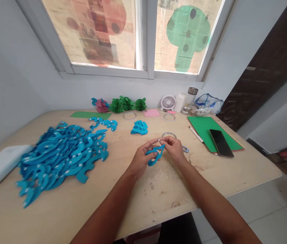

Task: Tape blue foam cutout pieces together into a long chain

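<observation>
both hands raised just above the pale plywood worktop (pixel 158 193), sharing one curved blue paper cut-out (pixel 155 154). left hand (pixel 141 159) pinching the cut-out's lower curve between thumb and fingers, probably to keep it steady and flat. right hand (pixel 174 149) pressed together at the fingertips on the piece's upper end, where a small white bit shows, perhaps a tape tab being stuck or peeled; too small to tell which.

just behind the grip, a clear roll of tape (pixel 169 135) lying flat, likely kept within reach. just right of the right hand, a small blue clip-like thing (pixel 185 149), hard to identify. farther right, a green sheet on a board (pixel 211 134) carrying a black phone (pixel 221 143), with a white pen (pixel 195 134) alongside. well left of the grip, a big loose heap of matching blue cut-outs (pixel 62 152); behind the grip, a small stack of the same blue shapes (pixel 139 127).

containers at the far edge: a clear jar with a metal lid (pixel 190 98), contents not discernible, and a clear plastic pouch with blue trim (pixel 208 103) holding small items too blurred to name.
</observation>
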`<move>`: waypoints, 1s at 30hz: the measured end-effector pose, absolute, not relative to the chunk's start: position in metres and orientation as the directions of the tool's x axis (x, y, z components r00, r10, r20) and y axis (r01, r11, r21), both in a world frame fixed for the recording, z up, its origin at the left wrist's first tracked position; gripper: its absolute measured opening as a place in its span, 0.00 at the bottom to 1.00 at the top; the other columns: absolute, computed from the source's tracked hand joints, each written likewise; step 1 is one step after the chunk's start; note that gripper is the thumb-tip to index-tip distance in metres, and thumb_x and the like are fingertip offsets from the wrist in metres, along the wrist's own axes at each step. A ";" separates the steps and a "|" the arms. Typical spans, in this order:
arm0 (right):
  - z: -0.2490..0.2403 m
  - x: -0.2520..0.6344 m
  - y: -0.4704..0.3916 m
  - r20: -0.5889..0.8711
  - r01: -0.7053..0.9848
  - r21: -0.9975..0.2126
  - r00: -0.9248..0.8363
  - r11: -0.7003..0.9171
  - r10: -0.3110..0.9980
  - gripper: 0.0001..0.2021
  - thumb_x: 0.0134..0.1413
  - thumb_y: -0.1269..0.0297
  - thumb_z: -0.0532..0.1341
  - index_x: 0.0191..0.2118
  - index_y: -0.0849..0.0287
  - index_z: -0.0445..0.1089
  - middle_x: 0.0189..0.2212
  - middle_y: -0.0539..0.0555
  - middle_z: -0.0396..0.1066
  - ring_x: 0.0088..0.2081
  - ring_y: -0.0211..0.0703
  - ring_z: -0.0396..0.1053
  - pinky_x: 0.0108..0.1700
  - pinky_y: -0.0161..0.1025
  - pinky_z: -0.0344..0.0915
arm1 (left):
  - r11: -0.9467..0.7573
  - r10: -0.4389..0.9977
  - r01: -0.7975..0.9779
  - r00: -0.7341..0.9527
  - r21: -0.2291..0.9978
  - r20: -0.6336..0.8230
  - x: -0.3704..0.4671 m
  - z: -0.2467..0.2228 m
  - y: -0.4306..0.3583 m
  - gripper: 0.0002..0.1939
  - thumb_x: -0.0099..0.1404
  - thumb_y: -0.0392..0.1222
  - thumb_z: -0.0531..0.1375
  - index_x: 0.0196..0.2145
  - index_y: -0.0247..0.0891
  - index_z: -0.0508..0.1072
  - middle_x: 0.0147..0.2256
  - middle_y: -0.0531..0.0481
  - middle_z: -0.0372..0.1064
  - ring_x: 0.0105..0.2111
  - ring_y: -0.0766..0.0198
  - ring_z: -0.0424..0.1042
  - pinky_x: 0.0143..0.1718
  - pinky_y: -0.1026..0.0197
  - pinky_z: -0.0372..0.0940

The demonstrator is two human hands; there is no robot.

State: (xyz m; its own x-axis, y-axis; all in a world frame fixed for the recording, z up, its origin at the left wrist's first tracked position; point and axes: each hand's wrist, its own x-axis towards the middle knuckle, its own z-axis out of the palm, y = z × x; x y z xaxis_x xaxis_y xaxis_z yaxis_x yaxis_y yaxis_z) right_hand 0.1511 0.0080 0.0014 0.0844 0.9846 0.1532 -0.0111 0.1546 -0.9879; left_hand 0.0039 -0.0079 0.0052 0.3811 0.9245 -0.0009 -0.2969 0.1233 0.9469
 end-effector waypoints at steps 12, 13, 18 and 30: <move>-0.001 0.153 0.008 0.163 0.079 -0.985 0.125 0.154 0.979 0.12 0.41 0.55 0.64 0.26 0.60 0.70 0.21 0.50 0.67 0.23 0.37 0.63 0.25 0.34 0.60 | 0.130 0.931 -0.235 0.363 0.963 -0.037 0.007 0.008 -0.011 0.31 0.48 0.35 0.61 0.53 0.41 0.65 0.37 0.46 0.70 0.23 0.68 0.68 0.27 0.62 0.62; -0.001 0.153 0.008 0.173 0.090 -0.983 0.125 0.162 0.977 0.12 0.41 0.56 0.63 0.26 0.60 0.69 0.21 0.50 0.67 0.24 0.37 0.63 0.26 0.34 0.60 | 0.131 0.930 -0.224 0.364 0.966 -0.041 0.007 0.009 -0.011 0.32 0.48 0.35 0.61 0.53 0.41 0.65 0.36 0.46 0.71 0.23 0.68 0.68 0.26 0.62 0.62; 0.002 0.154 0.007 0.250 0.195 -0.955 0.121 0.224 0.961 0.09 0.44 0.58 0.61 0.25 0.59 0.69 0.23 0.50 0.68 0.26 0.38 0.63 0.31 0.36 0.61 | 0.097 0.934 -0.192 0.357 0.977 -0.023 0.008 0.010 -0.012 0.31 0.48 0.35 0.60 0.53 0.40 0.65 0.34 0.47 0.72 0.24 0.68 0.68 0.25 0.64 0.61; 0.008 0.153 0.003 0.416 0.325 -0.871 0.091 0.368 0.905 0.06 0.45 0.64 0.59 0.23 0.59 0.67 0.25 0.51 0.67 0.31 0.39 0.64 0.37 0.37 0.60 | 0.027 0.981 -0.205 0.193 0.978 0.013 0.009 0.004 -0.008 0.36 0.48 0.35 0.61 0.56 0.38 0.61 0.34 0.45 0.73 0.27 0.65 0.69 0.27 0.63 0.64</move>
State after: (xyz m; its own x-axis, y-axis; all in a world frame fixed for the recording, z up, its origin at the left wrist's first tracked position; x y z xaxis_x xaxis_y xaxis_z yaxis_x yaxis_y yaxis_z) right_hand 0.1527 0.0026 0.0081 0.0912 0.9047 0.4162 0.3247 0.3681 -0.8712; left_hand 0.0089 -0.0076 0.0044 0.1928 0.9811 0.0132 -0.2046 0.0271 0.9785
